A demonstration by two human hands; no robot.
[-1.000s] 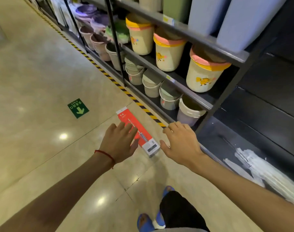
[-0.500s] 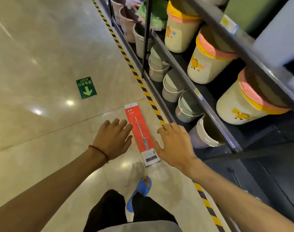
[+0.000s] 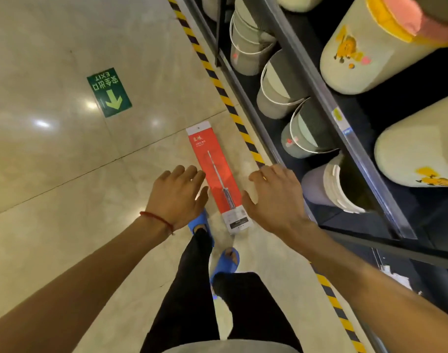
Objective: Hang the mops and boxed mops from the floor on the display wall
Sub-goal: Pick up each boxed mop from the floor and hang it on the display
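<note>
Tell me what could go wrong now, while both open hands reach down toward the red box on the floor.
1. The boxed mop lies flat on the glossy floor, so fingers may fail to get under its edges.
2. The left hand and right hand flank only its nearer half; lifted there, the long box could tip toward the nearest bucket.
3. The blue slipper is close and might kick it.

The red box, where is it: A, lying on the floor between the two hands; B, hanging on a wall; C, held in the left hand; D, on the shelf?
A: the red box lies on the floor, left hand and right hand open either side, neither gripping it.
</note>
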